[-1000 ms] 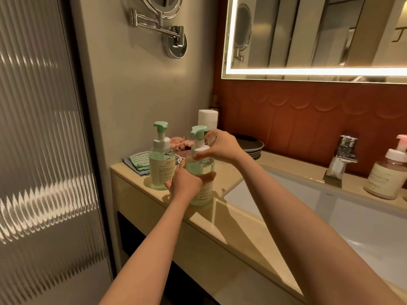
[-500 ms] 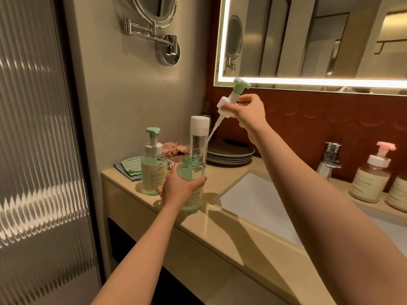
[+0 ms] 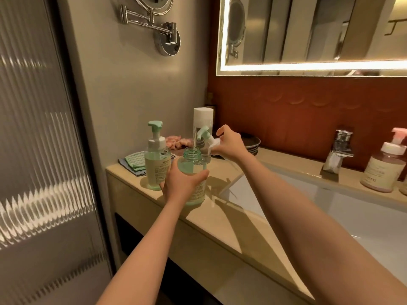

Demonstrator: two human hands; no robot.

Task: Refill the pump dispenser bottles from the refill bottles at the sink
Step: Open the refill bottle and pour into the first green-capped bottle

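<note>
Having come down from mirror height, the right hand [image 3: 230, 145] pinches the pump [image 3: 203, 134] just beside the open bottle [image 3: 191, 159], which the left hand [image 3: 182, 183] grips upright on the worktop [image 3: 231, 216]. With the neck clear, pouring from the capped refill bottle [image 3: 203, 116] likely comes next.

Open bottle [image 3: 192, 172]: clear green-tinted plastic, glossy. Pump head [image 3: 206, 137]: matt plastic. Faucet [image 3: 340, 148] and wall mirror arm [image 3: 152, 23]: polished metal. Countertop [image 3: 231, 221]: smooth beige stone look. Cloths [image 3: 135, 160]: woven fabric.
</note>
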